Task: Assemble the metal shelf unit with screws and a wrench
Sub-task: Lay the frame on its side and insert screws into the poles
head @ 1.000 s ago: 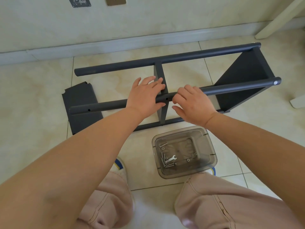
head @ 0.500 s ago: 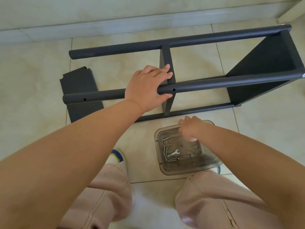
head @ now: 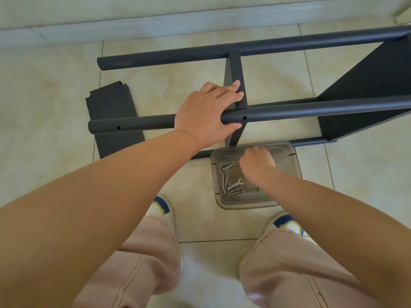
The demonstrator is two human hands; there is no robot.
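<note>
A dark grey metal shelf frame lies on its side on the tiled floor. My left hand grips its near upper tube beside the middle shelf panel, thumb under the tube. A clear plastic box stands just in front of the frame, holding several screws and a small wrench. My right hand reaches down inside the box, fingers curled at its bottom; what they touch is hidden. A loose dark shelf panel lies flat at the left.
The wall's skirting runs along the back, close behind the frame. My two legs and shoes stand right behind the box. Bare floor tiles spread to the left and right of the frame.
My right hand left the tube, dropped to the box and now reaches deeper inside it. My left hand kept its grip on the tube. The view tilted further down.
</note>
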